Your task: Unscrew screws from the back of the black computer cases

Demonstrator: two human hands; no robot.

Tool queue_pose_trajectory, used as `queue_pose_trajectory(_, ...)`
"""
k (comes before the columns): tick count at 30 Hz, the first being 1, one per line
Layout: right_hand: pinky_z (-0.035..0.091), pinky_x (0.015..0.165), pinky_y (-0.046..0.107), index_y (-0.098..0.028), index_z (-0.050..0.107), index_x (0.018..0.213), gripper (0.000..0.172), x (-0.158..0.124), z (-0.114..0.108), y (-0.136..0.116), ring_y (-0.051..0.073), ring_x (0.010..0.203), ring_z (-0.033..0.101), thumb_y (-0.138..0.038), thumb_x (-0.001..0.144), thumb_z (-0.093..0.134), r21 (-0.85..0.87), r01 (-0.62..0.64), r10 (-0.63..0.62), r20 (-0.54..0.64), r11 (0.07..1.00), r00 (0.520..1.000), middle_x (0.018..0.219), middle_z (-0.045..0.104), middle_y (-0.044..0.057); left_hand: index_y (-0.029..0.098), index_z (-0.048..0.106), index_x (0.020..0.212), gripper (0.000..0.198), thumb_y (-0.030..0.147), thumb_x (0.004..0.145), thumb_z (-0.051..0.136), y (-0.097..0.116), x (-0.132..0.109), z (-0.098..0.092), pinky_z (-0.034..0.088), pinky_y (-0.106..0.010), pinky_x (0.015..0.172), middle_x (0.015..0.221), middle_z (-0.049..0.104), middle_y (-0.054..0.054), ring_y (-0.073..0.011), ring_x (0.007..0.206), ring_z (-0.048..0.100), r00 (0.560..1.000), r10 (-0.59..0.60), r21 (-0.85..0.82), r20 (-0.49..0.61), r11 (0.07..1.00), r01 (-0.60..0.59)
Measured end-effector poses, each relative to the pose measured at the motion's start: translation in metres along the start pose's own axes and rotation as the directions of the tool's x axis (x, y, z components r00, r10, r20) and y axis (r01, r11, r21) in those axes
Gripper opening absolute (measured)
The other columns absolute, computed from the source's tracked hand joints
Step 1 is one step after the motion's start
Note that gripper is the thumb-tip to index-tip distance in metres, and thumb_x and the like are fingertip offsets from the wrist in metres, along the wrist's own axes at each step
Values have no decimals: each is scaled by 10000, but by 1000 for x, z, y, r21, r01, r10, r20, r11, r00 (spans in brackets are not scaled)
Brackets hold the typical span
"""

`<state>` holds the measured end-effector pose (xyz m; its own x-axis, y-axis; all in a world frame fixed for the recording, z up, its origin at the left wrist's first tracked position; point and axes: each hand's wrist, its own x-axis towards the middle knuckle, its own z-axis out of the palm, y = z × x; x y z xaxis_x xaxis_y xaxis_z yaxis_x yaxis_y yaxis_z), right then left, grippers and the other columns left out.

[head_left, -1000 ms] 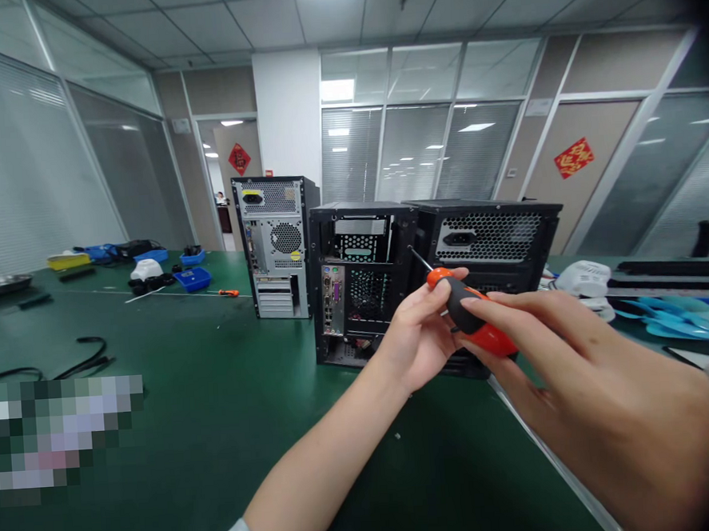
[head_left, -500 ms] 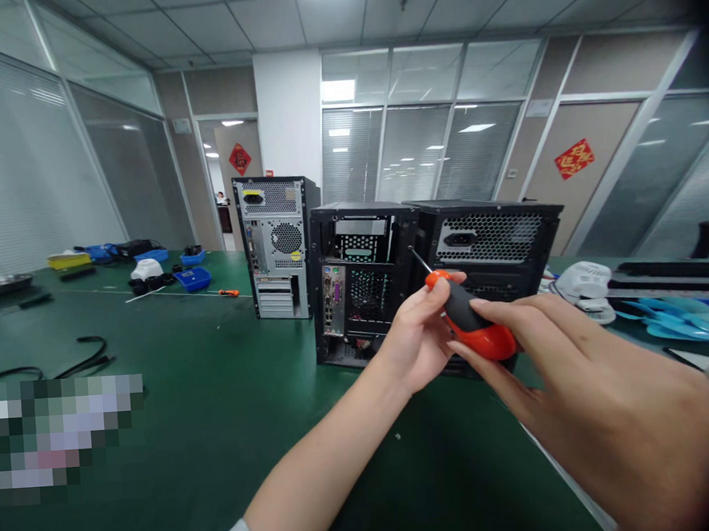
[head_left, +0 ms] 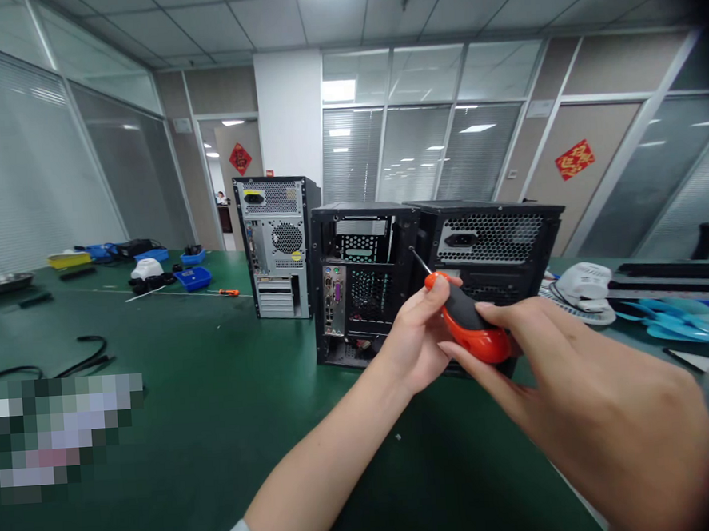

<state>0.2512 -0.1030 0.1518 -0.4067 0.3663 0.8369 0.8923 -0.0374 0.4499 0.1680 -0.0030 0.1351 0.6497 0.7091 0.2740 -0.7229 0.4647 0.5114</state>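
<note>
A wide green desk fills the near scene. Three computer cases stand on it with their backs to the camera, probably so the rear screws face the person. A silver-backed case stands on the left, a black case is in the middle, and a second black case touches it on the right. In front of them the right hand comes in from the near right and the left hand from the near middle. Both meet on a screwdriver with an orange and black handle. The right hand's grip is clamped round the fat end of the handle, which looks suited to turning it. The left hand's grip is pinched together on the handle's front end, seemingly to steady it. The thin shaft slants up and left, with its tip at the rear edge where the two black cases meet. Far left sit blue trays, and a black cable lies nearer
</note>
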Motion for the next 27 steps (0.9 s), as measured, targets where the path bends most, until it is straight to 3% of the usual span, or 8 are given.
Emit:
queue_pose_trajectory(9,260,479,279,-182,482,840,214,4,-1,-2,121,531,512,-376,898,549,1,-10,10,-20,1000,1000,642,518,-15,142,620,789,226,349,761,707,2,0,2,414,-208,659,695,549,10,-78,616,520,998,-27,4,-56,1000,28)
queue_pose_trajectory(17,285,474,266,-178,470,823,229,6,0,-3,115,509,481,-382,901,539,43,-17,18,-21,999,1000,646,501,-14,139,605,824,216,350,818,648,3,0,1,417,-178,640,687,536,16,-57,601,520,998,-54,-13,-15,998,54)
queue_pose_trajectory(27,263,460,259,-201,455,743,269,4,2,-5,100,440,402,-405,895,541,54,-109,110,-29,993,993,554,425,-40,138,635,797,194,323,838,594,4,1,-1,401,-199,624,686,560,4,-72,600,525,994,-96,-18,-51,995,95)
